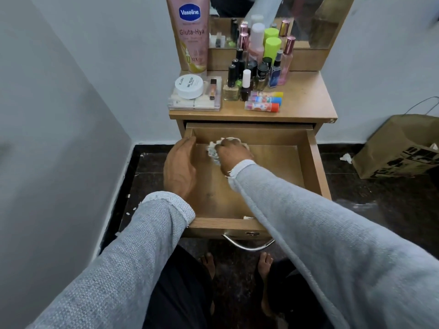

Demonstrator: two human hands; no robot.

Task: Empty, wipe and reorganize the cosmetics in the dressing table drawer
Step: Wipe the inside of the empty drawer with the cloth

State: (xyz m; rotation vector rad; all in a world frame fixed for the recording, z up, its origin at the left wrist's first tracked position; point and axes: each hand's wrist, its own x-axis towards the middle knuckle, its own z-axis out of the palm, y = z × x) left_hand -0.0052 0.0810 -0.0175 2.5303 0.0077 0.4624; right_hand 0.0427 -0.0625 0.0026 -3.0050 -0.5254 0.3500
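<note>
My right hand (231, 154) is bunched tight on a crumpled tissue (213, 149), pressing it to the floor of the drawer (259, 184) near the back-left corner, at about eleven o'clock from where I stand. My left hand (179, 168) lies open and flat along the drawer's left wall, fingers pointing toward twelve, holding nothing, just steadying the box. The two hands sit close, the tissue between them.

The drawer is pulled well out toward me, its long axis running from six to twelve. It looks cleared, apart from a small pale thing at the front edge, half hidden by my right sleeve; I cannot tell what it is. The unwiped stretch, as I judge it, lies toward three o'clock and back toward six, so the right hand, already holding the tissue, is the one to sweep that way.

The cosmetics wait on the tabletop (306, 100) at twelve o'clock: nail polish bottles (245, 85), lip balm sticks (263, 103) and the tall lotion tube (190, 34).
</note>
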